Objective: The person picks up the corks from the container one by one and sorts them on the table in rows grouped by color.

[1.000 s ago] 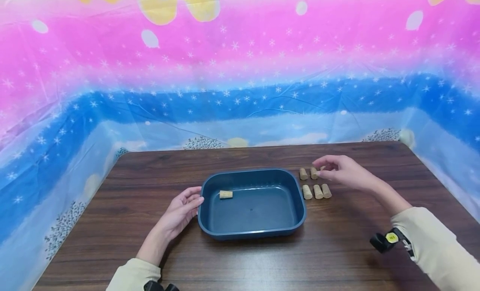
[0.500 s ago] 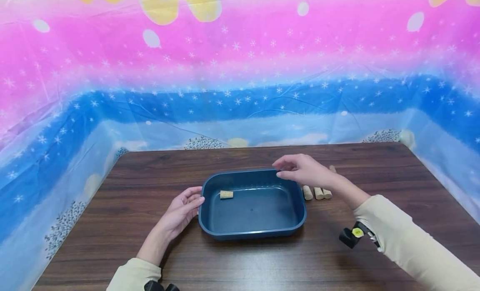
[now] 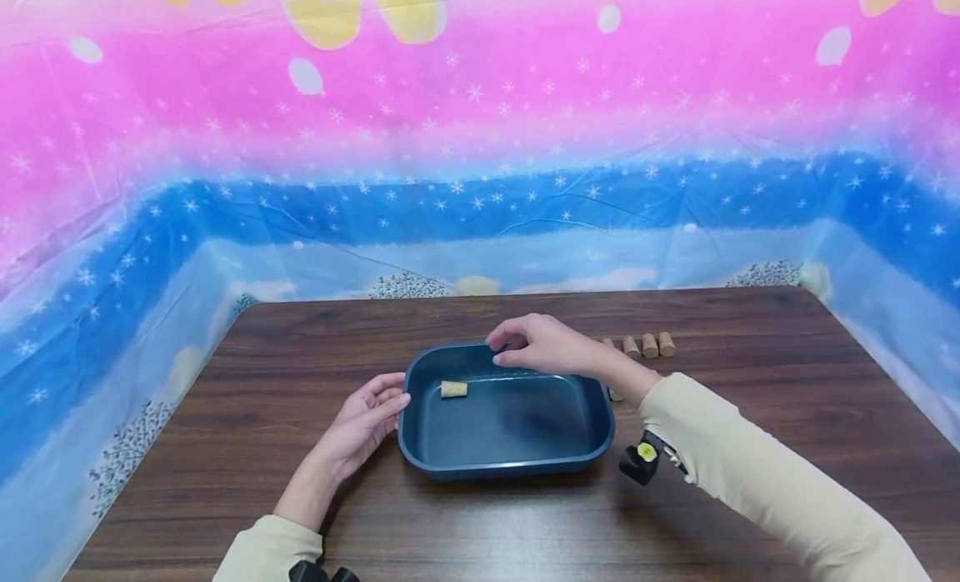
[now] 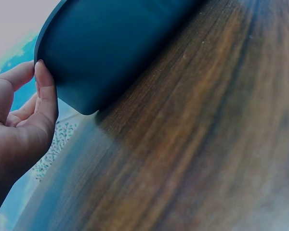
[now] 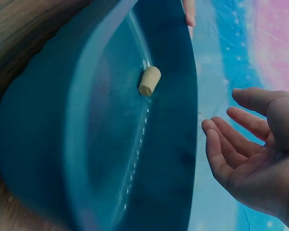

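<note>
A dark blue rectangular plastic basin (image 3: 504,467) stands on the table, with one cork (image 3: 453,389) lying on its side near its left end. My left hand (image 3: 365,423) pinches the basin's left rim between thumb and fingers, as the left wrist view also shows. Over the basin's far rim hovers my right hand (image 3: 543,344), its fingers loosely bent. Nothing shows between those fingers in the right wrist view. Several corks (image 3: 649,345) stand in a row right of the basin; my right forearm hides most of the corks nearer me.
Dark wood-grain table (image 3: 750,348) surrounds the basin. A pink and blue patterned cloth (image 3: 480,190) hangs behind the table and along both sides. A black camera (image 3: 639,464) is strapped under the right sleeve.
My right hand has moved left from beside the corks to above the basin's far rim. The left hand, the basin and the cork inside keep their places.
</note>
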Tool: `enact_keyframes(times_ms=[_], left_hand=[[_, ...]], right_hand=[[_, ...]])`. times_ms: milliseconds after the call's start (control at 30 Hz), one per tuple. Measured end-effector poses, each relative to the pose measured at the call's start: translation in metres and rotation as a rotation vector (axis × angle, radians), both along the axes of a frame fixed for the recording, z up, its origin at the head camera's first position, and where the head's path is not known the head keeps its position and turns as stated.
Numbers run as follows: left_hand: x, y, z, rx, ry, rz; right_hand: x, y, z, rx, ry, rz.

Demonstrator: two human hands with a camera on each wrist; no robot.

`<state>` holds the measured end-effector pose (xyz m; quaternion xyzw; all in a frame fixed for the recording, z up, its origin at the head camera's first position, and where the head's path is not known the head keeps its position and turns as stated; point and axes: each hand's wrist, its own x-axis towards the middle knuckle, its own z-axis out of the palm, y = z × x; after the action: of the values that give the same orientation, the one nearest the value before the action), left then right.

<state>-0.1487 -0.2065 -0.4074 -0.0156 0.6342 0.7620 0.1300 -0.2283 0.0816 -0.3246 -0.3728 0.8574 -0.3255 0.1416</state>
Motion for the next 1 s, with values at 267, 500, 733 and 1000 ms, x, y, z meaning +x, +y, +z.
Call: enact_keyframes(times_ms=[267,500,733,1000], left_hand=[[0.000,-0.002,-0.001,-0.004,0.003,0.004],[0.000,-0.003,-0.001,-0.005,0.008,-0.001],[-0.001,-0.005,-0.001,0.000,0.012,0.003],[-0.001,-0.004,-0.002,0.014,0.016,0.005]], right_hand=[[-0.004,-0.034,-0.014,0.054,-0.083,0.056],[-0.006,-0.054,-0.026,0.129,-0.099,0.066],[-0.008,-0.065,-0.029,0.202,-0.112,0.089],[-0.005,-0.069,-0.035,0.250,-0.075,0.134]])
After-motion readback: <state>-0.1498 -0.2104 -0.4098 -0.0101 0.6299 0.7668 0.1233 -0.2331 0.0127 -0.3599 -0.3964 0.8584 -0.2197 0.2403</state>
